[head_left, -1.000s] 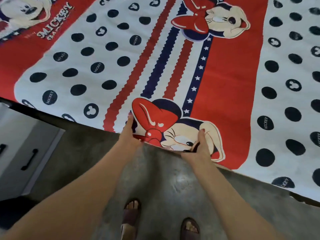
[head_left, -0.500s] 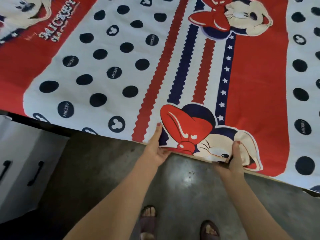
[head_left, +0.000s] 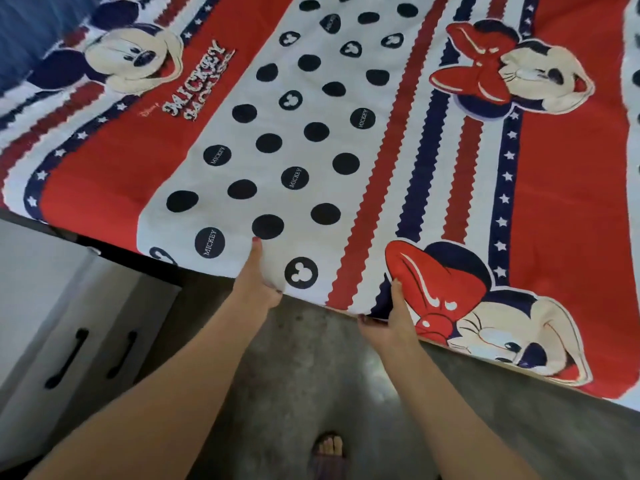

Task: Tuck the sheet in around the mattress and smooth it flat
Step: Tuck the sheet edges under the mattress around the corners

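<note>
Sheet (head_left: 311,161) lies spread over the bed, near edge at the mattress side — both hands on that hem.
Left hand (head_left: 258,282) and right hand (head_left: 391,317) each have the grip clamped on the edge, thumb on top; cloth looks light, limp, likely to wrinkle — best held at the hem, pulled taut.

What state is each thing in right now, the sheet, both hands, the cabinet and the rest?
Sheet: spread flat over the bed, near edge held by both hands.
Left hand: grips the sheet's edge, thumb on top.
Right hand: pinches the sheet's edge by the red bow.
Cabinet: doors closed, beside the bed.
Sandal: on a foot, flat on the floor.
</note>
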